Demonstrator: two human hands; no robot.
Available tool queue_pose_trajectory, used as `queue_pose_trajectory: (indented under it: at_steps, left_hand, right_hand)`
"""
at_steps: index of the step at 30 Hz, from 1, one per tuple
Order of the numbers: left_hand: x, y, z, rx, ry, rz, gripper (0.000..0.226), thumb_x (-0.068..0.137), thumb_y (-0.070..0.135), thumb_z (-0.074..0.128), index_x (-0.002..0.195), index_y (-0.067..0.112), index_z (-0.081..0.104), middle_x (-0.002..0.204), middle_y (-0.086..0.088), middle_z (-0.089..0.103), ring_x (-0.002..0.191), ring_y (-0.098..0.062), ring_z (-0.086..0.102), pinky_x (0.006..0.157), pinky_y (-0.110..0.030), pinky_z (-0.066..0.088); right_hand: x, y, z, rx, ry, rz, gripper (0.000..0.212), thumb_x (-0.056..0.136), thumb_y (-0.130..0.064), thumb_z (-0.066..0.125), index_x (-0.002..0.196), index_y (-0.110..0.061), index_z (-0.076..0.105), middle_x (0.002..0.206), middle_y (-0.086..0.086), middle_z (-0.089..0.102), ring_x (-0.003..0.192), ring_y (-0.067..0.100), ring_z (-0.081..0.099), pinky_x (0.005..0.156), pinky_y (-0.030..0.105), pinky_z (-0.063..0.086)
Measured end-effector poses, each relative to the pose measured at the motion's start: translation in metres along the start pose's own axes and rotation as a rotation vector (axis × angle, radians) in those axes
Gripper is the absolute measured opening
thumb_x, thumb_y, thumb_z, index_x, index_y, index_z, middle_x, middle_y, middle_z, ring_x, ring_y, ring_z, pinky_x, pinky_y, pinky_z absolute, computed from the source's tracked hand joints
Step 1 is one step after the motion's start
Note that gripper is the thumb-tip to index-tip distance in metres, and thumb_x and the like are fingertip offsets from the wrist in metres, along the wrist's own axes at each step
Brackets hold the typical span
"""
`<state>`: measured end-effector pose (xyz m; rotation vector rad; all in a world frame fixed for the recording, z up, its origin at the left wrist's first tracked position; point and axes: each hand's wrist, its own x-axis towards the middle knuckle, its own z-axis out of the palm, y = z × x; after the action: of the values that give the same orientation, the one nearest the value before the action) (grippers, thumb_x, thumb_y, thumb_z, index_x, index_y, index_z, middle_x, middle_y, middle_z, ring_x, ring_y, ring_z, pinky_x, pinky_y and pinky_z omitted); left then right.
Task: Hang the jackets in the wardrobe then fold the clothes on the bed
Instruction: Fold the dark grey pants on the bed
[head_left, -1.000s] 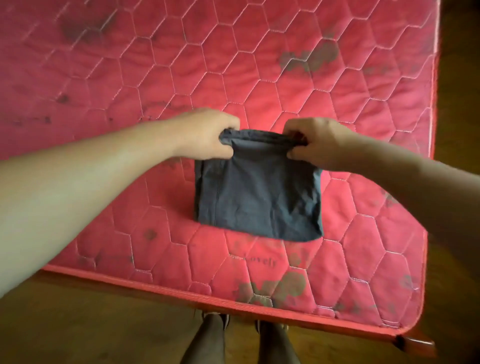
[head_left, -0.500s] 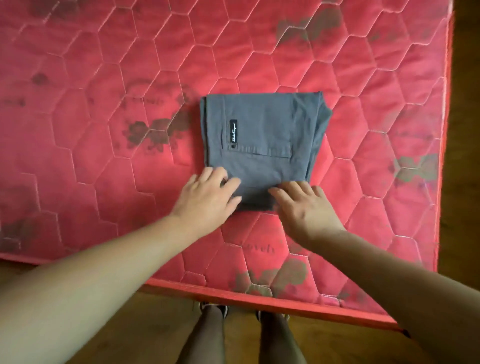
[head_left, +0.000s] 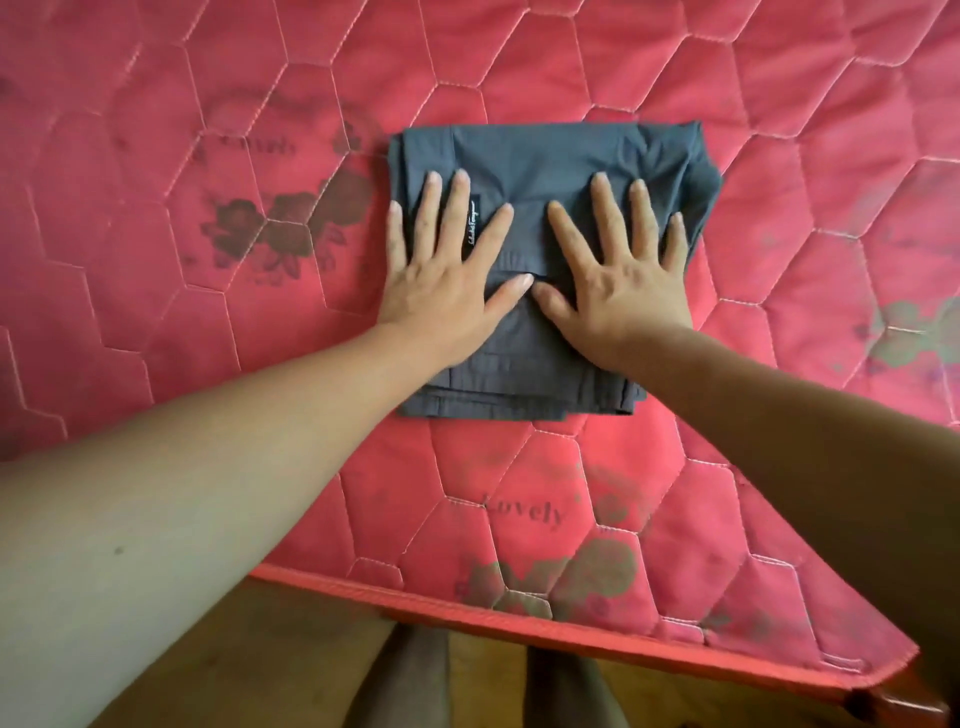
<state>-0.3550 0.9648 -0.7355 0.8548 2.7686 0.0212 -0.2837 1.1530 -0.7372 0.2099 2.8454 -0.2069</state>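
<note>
Your left hand (head_left: 441, 291) and right hand (head_left: 621, 283) lie flat, fingers spread, side by side on the folded grey garment (head_left: 550, 156). It rests on the red quilted mattress (head_left: 675, 493) of the bed, near its front edge.

The word "Lovely" (head_left: 524, 512) stood printed in dark letters on the red quilted mattress (head_left: 779, 208), near its front edge. A second, fainter print (head_left: 254, 145) farther left was too blurred to read. The folded grey garment (head_left: 561, 156) bore a small black label (head_left: 472, 226) with white script, too small to read
</note>
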Motion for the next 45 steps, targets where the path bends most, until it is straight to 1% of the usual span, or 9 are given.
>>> queue_pose_trajectory:
  at_steps: [3, 15, 19, 22, 25, 29, 34, 38, 45]
  left_hand:
    - [0.009, -0.006, -0.015, 0.001, 0.052, 0.044, 0.07, 0.099, 0.068, 0.019, 0.161, 0.035, 0.015, 0.169, -0.016, 0.002, 0.156, -0.036, -0.003, 0.121, -0.065, 0.003]
    - [0.017, -0.008, -0.004, -0.055, -0.025, 0.008, 0.072, 0.099, 0.066, 0.032, 0.161, 0.037, 0.008, 0.169, -0.013, -0.013, 0.155, -0.034, -0.013, 0.121, -0.065, 0.004]
    - [-0.018, 0.003, -0.025, -0.614, 0.077, -0.338, 0.069, 0.094, 0.032, 0.067, 0.155, 0.031, 0.035, 0.165, -0.02, 0.003, 0.153, -0.031, 0.011, 0.122, -0.028, 0.012]
    - [-0.037, -0.001, -0.025, -0.942, 0.135, -0.526, 0.069, 0.087, 0.01, 0.068, 0.146, 0.037, 0.045, 0.138, -0.007, 0.035, 0.118, -0.006, 0.043, 0.096, 0.006, 0.02]
    - [-0.031, -0.018, -0.031, -1.175, 0.071, -0.547, 0.057, 0.083, 0.007, 0.064, 0.131, 0.037, 0.056, 0.13, 0.002, 0.052, 0.104, 0.007, 0.053, 0.103, -0.016, 0.04]
    - [-0.016, -0.041, -0.042, -1.324, -0.144, -0.438, 0.049, 0.075, 0.013, 0.067, 0.113, 0.043, 0.069, 0.139, 0.004, 0.06, 0.132, -0.02, 0.054, 0.115, -0.048, 0.04]
    - [-0.026, -0.053, -0.045, -1.025, -0.29, -0.268, 0.075, 0.079, 0.006, 0.075, 0.139, 0.047, 0.054, 0.151, 0.015, 0.047, 0.113, 0.016, 0.05, 0.09, 0.006, 0.033]
    - [-0.045, -0.048, -0.065, -0.901, -0.246, -0.158, 0.082, 0.082, 0.005, 0.076, 0.15, 0.039, 0.045, 0.15, 0.019, 0.044, 0.127, 0.005, 0.051, 0.1, -0.004, 0.031]
    - [-0.091, -0.054, -0.15, -0.752, -0.207, -0.048, 0.09, 0.081, 0.009, 0.077, 0.154, 0.043, 0.036, 0.151, 0.006, 0.048, 0.137, -0.005, 0.043, 0.105, -0.005, 0.024]
  right_hand:
    - [0.009, 0.006, -0.02, 0.049, 0.091, -0.034, 0.07, 0.097, -0.068, 0.03, 0.157, -0.032, 0.033, 0.169, 0.011, 0.014, 0.154, 0.043, 0.012, 0.119, 0.069, 0.01]
    - [0.021, 0.013, -0.014, -0.018, -0.1, -0.088, 0.078, 0.095, -0.08, 0.013, 0.162, -0.04, 0.007, 0.17, 0.009, -0.013, 0.155, 0.039, -0.014, 0.121, 0.068, -0.002]
    - [-0.021, 0.015, -0.029, 0.393, 0.08, 0.283, 0.058, 0.094, -0.044, 0.063, 0.149, -0.033, 0.046, 0.16, 0.021, 0.02, 0.147, 0.041, 0.022, 0.117, 0.055, 0.029]
    - [-0.039, 0.016, -0.029, 0.788, 0.09, 0.495, 0.052, 0.089, -0.022, 0.072, 0.139, -0.029, 0.058, 0.132, 0.016, 0.035, 0.124, 0.029, 0.041, 0.115, 0.033, 0.034]
    - [-0.031, 0.02, -0.038, 1.135, 0.056, 0.596, 0.041, 0.084, -0.009, 0.076, 0.113, -0.035, 0.067, 0.118, 0.009, 0.047, 0.101, 0.022, 0.054, 0.098, 0.035, 0.049]
    - [-0.02, 0.035, -0.053, 1.514, -0.233, 0.53, 0.046, 0.079, 0.002, 0.073, 0.104, -0.036, 0.073, 0.1, -0.006, 0.07, 0.088, 0.021, 0.062, 0.072, 0.039, 0.052]
    - [-0.023, 0.03, -0.055, 0.952, -0.382, 0.243, 0.071, 0.078, 0.006, 0.075, 0.135, -0.033, 0.063, 0.11, 0.004, 0.064, 0.078, 0.021, 0.058, 0.059, 0.025, 0.046]
    - [-0.039, 0.017, -0.066, 0.513, -0.199, 0.064, 0.077, 0.076, -0.007, 0.079, 0.146, -0.023, 0.052, 0.124, 0.011, 0.068, 0.11, 0.031, 0.063, 0.078, 0.015, 0.033]
    - [-0.087, -0.008, -0.145, 0.489, -0.113, 0.004, 0.085, 0.074, -0.006, 0.079, 0.151, -0.021, 0.045, 0.099, 0.006, 0.051, 0.103, 0.036, 0.061, 0.076, 0.012, 0.027]
